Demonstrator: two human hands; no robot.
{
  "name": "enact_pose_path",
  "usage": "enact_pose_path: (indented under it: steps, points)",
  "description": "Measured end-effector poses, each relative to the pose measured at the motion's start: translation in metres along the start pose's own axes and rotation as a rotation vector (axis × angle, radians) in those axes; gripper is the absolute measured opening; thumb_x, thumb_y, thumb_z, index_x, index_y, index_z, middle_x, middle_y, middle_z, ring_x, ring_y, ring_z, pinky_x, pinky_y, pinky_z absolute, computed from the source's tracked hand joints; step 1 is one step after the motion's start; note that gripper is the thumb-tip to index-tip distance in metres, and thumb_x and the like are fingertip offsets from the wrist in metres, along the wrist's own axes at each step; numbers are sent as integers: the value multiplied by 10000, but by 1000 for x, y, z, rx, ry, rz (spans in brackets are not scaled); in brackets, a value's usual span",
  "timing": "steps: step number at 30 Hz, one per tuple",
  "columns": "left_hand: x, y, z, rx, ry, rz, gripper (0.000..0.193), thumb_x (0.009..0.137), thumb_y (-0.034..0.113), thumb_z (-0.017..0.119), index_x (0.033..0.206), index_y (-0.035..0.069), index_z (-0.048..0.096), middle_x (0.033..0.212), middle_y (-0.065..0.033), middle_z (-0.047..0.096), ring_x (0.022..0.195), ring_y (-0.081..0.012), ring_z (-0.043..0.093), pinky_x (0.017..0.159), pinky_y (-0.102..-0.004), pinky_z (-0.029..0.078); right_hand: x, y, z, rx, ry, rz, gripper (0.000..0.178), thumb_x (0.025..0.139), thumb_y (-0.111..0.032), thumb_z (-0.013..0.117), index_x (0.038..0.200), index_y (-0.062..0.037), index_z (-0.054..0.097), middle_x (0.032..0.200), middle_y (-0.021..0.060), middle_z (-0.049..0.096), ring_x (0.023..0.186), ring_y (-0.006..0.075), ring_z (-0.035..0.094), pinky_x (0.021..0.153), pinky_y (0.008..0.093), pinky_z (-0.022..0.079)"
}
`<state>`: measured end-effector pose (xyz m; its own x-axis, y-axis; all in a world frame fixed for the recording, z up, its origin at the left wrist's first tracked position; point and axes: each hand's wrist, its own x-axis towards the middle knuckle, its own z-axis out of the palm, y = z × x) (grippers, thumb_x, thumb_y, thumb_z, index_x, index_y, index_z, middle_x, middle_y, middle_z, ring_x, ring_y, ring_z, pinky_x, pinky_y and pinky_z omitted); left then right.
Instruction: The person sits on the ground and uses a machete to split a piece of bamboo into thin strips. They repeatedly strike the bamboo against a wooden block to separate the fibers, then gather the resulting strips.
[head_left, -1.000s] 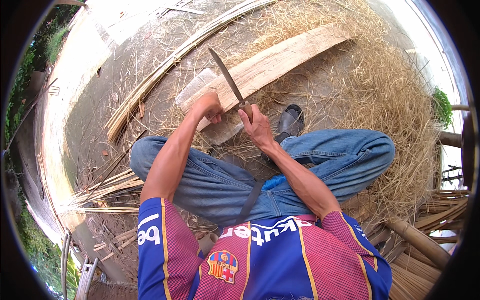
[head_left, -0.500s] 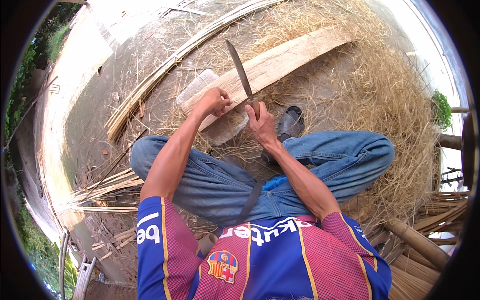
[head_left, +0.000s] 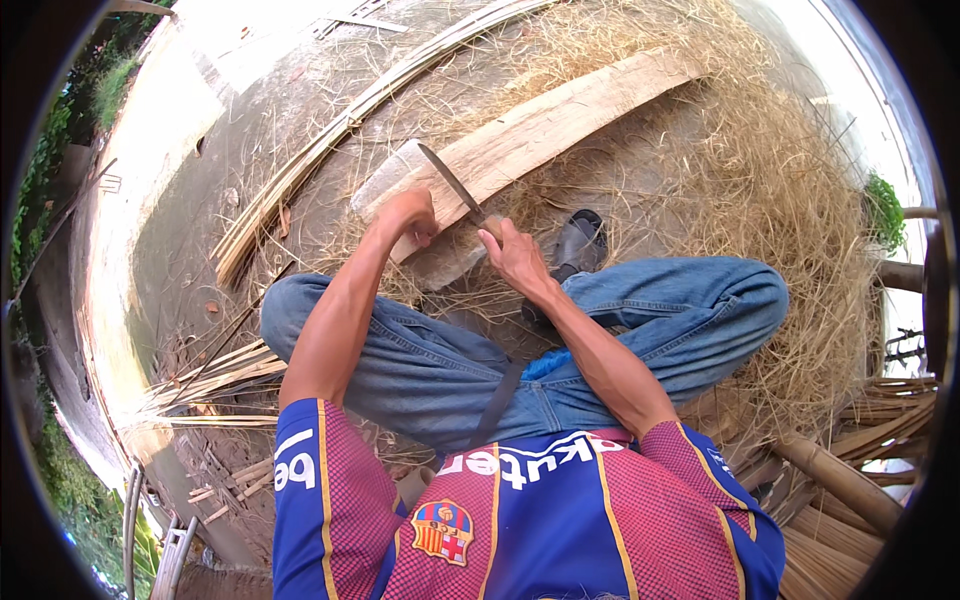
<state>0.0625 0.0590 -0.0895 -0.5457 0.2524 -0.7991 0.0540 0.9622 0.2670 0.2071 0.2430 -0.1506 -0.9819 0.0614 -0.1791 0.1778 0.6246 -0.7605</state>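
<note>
In my right hand (head_left: 518, 255) is the wooden handle of a long knife (head_left: 452, 182). Its dark blade slants to the far left, over the near end of a pale wooden plank (head_left: 570, 118). Beside the blade, my left hand (head_left: 408, 212) is closed with its fingers curled under. Whatever those fingers grip is hidden or too thin to make out. Beneath the plank's near end a light block (head_left: 385, 178) shows at the left, and a greyish block (head_left: 448, 264) shows at the near side.
Heaps of dry, straw-like shavings (head_left: 770, 230) cover the ground at the right. A bundle of long split strips (head_left: 300, 160) curves along the far left. More strips (head_left: 225, 375) lie left of my knee. A sandalled foot (head_left: 582, 242) rests just right of the plank. A thick pole (head_left: 835, 480) lies at the lower right.
The knife has tipped leftward, from pointing away to lying across the plank's near end. My left hand has turned and moved slightly left and nearer; my right hand has shifted slightly left.
</note>
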Motion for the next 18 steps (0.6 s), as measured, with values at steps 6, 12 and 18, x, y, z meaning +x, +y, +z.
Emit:
enact_pose_path:
  steps: [6, 12, 18]
  points:
    - [-1, 4, 7, -28, -51, -39, 126, 862, 154, 676, 786, 95, 757, 727, -10, 748, 657, -158, 735, 584, -313, 524, 0, -9, -9, 174, 84, -33, 412, 986, -396, 588, 1024, 9, 525, 799, 311, 654, 773, 488, 660, 660, 558, 494]
    - [1, 6, 7, -41, -19, -13, 162, 862, 164, 689, 730, 87, 742, 702, -19, 739, 601, -149, 708, 577, -312, 524, 1, -3, 4, 114, 142, -107, 393, 987, -386, 596, 1008, -2, 513, 747, 282, 646, 737, 473, 657, 618, 543, 490]
    - [-2, 11, 9, 3, -28, -30, 205, 889, 166, 689, 720, 60, 736, 694, -29, 738, 594, -141, 705, 575, -309, 532, -1, 3, 6, 64, 89, -87, 375, 989, -369, 597, 969, -8, 501, 731, 266, 641, 728, 470, 655, 607, 534, 499]
